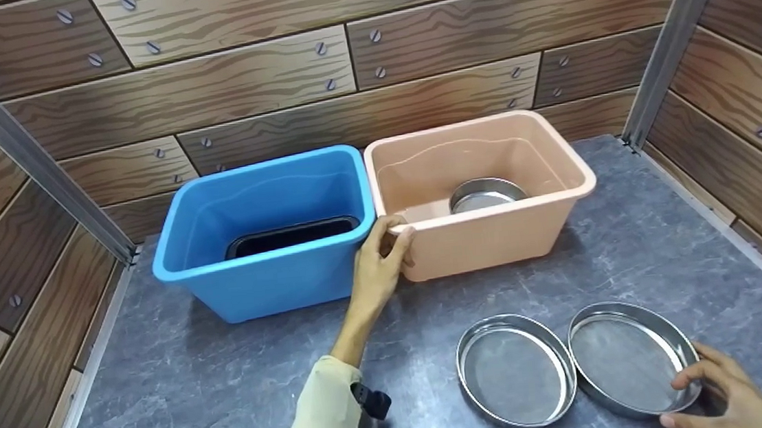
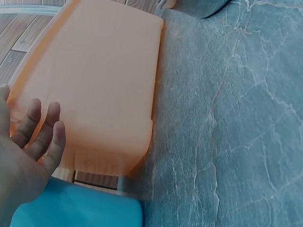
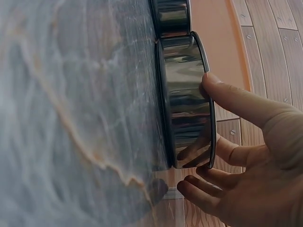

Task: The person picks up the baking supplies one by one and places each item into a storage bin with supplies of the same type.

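My left hand [image 1: 377, 262] holds the front left corner of the peach bin [image 1: 480, 243], its thumb and finger at the rim. In the left wrist view its other fingers [image 2: 43, 132] spread beside the bin's wall. At the lower right my right hand [image 1: 731, 387] grips the rim of a round steel sieve [image 1: 631, 357], thumb and finger on the edge. The right wrist view shows this sieve [image 3: 187, 101] side-on, low over the table. A second round sieve [image 1: 515, 371] lies right beside it on the left. Inside the peach bin rests a smaller round metal sieve [image 1: 486, 194].
A blue bin [image 1: 276, 282] stands against the peach bin's left side, with a black tray [image 1: 293, 237] inside it. The dark marbled table [image 1: 217, 394] is bounded by wood-patterned walls [image 1: 259, 80] at the back and both sides. A small black device [image 1: 372, 401] sits on the left sleeve.
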Demonstrator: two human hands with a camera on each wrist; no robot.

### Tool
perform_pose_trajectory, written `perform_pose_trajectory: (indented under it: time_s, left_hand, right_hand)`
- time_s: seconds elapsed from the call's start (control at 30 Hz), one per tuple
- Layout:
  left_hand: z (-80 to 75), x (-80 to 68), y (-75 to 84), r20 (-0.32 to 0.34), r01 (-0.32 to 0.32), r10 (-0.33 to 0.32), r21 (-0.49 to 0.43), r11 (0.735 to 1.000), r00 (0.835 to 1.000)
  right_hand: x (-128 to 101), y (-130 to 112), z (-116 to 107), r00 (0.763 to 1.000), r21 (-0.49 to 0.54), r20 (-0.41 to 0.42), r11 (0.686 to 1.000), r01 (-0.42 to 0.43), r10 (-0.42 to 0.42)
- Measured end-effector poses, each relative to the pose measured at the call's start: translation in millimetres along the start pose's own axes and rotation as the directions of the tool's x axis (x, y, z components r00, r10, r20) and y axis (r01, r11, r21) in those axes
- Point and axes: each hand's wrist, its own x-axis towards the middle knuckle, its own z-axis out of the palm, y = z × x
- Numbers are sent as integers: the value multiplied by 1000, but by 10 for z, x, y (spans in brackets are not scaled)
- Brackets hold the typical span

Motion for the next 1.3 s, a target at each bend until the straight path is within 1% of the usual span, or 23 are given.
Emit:
perform_pose_trajectory:
  time_s: [0.1,0.2,0.3,0.37,0.43,0.6,0.7,0.83,0.97,1.07,1.17,1.3]
  left_hand:
    - [-1,1,-3,0,1,-1,-4,1000,1000]
    - [4,3,-3,1,6,-6,-6,1000,1000]
    - [8,3,-3,-1,6,-6,-2,1000,1000]
    - [12,-2,-7,-1,8,-8,-4,1000,1000]
    - [14,-9,-8,0,9,-9,-8,1000,1000]
    - [17,-20,-13,-2,12,-12,-6,1000,1000]
    - [16,-14,-4,-6,15,-15,1,1000,1000]
    - [17,-1,8,-7,33,-34,-10,999,999]
    - [14,-2,3,-4,44,-44,-4,999,999]
    - [11,-9,2,-5,43,-43,10,999,999]
    - [8,-11,10,-4,41,-41,7,999,999]
    - [1,1,32,-8,34,-34,16,999,999]
  right_hand:
    - [-11,22,24,1000,32,-18,999,20,-19]
    - [-12,19,28,1000,47,-20,999,21,-20]
    - [3,-21,6,1000,52,-14,998,-20,20]
    - [9,-54,-18,998,52,3,996,-66,66]
    - [8,-90,-44,995,34,8,994,-100,100]
    - [2,-160,-101,988,-14,25,988,-151,151]
    - [14,-179,-114,984,-13,30,985,-174,174]
    - [24,-192,-92,987,74,17,985,-158,157]
    - [16,-204,-80,987,157,17,974,-162,161]
    - [6,-218,-103,979,162,28,966,-202,200]
    - [-2,-242,-133,974,121,27,966,-227,226]
    - [-13,-275,-142,982,93,7,977,-191,191]
